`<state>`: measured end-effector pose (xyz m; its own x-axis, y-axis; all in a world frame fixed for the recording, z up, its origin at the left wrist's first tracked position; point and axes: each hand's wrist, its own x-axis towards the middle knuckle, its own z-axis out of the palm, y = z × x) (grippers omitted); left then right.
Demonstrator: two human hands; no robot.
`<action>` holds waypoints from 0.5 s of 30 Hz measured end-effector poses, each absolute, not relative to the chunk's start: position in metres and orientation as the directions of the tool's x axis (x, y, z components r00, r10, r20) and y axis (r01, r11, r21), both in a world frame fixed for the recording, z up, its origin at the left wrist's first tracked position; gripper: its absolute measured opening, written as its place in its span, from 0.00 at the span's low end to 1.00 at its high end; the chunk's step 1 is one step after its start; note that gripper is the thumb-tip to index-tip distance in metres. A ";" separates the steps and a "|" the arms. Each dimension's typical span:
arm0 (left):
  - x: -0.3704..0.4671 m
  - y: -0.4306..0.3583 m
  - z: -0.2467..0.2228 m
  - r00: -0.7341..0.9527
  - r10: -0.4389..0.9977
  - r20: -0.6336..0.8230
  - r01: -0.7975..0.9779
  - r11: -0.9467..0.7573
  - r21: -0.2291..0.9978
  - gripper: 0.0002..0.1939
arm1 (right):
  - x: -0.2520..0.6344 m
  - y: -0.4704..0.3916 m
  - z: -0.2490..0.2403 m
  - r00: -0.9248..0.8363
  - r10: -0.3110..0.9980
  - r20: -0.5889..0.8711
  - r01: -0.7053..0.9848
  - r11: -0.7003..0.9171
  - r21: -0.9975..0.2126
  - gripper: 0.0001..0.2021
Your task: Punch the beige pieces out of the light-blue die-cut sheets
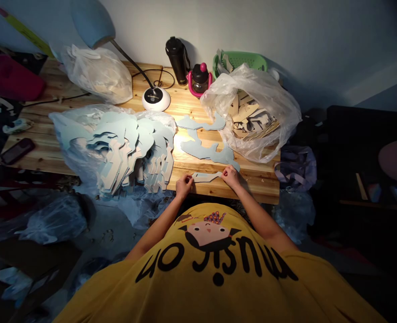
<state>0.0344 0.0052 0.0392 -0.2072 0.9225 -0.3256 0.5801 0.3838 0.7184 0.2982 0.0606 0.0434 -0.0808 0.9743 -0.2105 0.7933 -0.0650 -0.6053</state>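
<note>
Cardboard strip just below frame centre, near the surface edge: fingers of the left hand and right hand pinch opposite ends! An uneven tug could crease its slim right-side neck.

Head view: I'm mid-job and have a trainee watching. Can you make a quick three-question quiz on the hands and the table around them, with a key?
1. Multiple choice: what do the left hand and right hand both hold?
a) the black flask
b) the strip
c) the cable

2. True or false: the phone lies to the left of the lamp.

3. Fill in the colour: behind the clear bag of cut pieces stands a ___ basket.

Key: 1. b; 2. true; 3. green.
</note>
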 end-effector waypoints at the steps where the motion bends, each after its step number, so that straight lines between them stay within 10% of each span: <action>1: 0.035 0.005 0.040 -0.204 0.922 -0.329 0.584 0.385 0.715 0.08 | 0.298 0.060 0.043 -0.080 0.975 -0.208 0.795 -0.064 -0.603 0.12; 15: 0.046 0.009 0.045 -0.198 0.926 -0.321 0.692 0.364 0.623 0.04 | 0.295 0.052 0.038 -0.108 0.987 -0.117 0.843 0.028 -0.537 0.06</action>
<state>0.0455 0.0088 0.0446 -0.1976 0.9261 -0.3215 0.6922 0.3640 0.6232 0.2955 0.0520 0.0382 -0.1079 0.9872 -0.1173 0.8430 0.0283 -0.5372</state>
